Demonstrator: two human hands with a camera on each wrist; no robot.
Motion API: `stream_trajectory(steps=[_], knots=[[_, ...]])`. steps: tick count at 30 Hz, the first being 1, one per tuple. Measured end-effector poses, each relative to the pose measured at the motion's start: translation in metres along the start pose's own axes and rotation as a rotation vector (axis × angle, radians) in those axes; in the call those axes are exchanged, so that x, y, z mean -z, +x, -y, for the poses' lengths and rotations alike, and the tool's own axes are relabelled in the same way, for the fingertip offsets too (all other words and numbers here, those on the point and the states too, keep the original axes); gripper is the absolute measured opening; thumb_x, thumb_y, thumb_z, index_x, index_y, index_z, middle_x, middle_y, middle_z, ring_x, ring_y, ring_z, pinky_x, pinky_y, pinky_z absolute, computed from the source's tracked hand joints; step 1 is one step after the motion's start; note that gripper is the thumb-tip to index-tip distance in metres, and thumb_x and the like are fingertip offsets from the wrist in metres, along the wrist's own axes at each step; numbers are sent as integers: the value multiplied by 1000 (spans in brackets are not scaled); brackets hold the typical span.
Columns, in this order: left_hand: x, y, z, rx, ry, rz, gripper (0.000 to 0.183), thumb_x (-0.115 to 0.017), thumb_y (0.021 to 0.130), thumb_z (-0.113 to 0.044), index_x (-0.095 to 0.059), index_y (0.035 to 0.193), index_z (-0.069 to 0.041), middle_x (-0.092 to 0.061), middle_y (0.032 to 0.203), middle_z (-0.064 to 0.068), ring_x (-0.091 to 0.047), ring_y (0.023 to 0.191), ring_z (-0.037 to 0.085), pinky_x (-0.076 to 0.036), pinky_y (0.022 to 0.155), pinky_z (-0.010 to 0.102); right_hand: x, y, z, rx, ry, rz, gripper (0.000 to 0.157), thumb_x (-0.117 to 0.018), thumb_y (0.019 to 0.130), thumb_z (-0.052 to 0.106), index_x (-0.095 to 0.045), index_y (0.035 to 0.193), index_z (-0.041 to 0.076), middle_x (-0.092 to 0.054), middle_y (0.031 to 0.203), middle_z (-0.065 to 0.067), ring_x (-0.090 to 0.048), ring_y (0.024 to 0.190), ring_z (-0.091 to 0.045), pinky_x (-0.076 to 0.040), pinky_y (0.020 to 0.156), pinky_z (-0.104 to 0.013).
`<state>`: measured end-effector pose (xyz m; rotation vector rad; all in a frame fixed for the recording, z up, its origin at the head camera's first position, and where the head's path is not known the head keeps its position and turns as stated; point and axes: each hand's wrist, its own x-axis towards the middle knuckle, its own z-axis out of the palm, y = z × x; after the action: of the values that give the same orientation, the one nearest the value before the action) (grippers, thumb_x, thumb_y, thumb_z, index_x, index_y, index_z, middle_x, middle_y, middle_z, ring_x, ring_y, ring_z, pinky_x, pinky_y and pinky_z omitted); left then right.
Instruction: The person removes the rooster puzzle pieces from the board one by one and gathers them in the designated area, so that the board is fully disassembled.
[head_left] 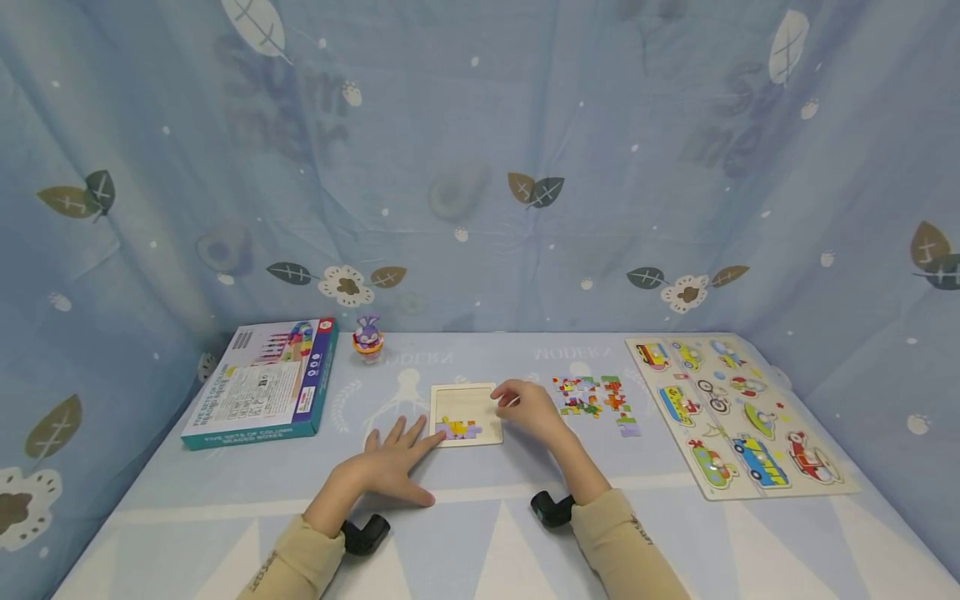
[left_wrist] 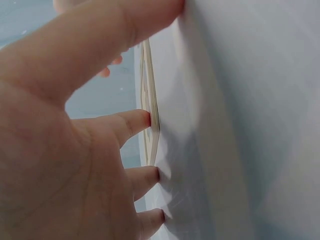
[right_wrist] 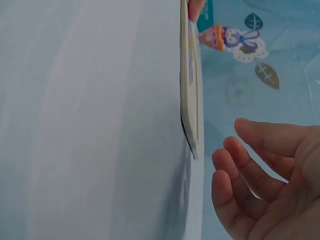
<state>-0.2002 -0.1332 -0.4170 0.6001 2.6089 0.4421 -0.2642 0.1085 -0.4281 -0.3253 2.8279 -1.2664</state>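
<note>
A small wooden puzzle tray (head_left: 467, 391) lies at mid-table, with several joined purple and yellow puzzle pieces (head_left: 459, 429) along its bottom. My left hand (head_left: 392, 468) is spread beside its lower left corner, the index fingertip touching the tray, also seen in the left wrist view. Over the tray's right edge hovers my right hand (head_left: 527, 407), fingers loosely curved. The right wrist view shows nothing between the thumb and fingers of this right hand (right_wrist: 270, 175). Loose colourful puzzle pieces (head_left: 592, 398) lie in a cluster to its right.
A large board of vehicle pictures (head_left: 738, 417) occupies the right side. At the back left lies a flat teal and white box (head_left: 258, 387), next to a purple rabbit toy (head_left: 368, 338). Blue patterned curtain (head_left: 480, 150) hangs around the table.
</note>
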Motion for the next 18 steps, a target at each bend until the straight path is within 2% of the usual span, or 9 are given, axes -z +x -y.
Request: stream_trajectory(steps=[13,18], knots=[[-1,2,1,7,23,1,90,-70,73,-50,-26,147,-21,-11,154,17,-3,138,44,-3,100,71,-16,-2,8,67,15,82,15,-69,77,3,-67,91,6,-61,74,-1,-56,68,-12,-46,61,-25],[-3,3,3,-1,24,-4,90,-70,73,-50,-27,146,-21,-11,153,17,-3,138,45,-3,100,71,-23,-3,13,71,-83,177,27,-74,73,9,-68,99,6,-57,81,-3,-51,72,-14,-42,63,-27]])
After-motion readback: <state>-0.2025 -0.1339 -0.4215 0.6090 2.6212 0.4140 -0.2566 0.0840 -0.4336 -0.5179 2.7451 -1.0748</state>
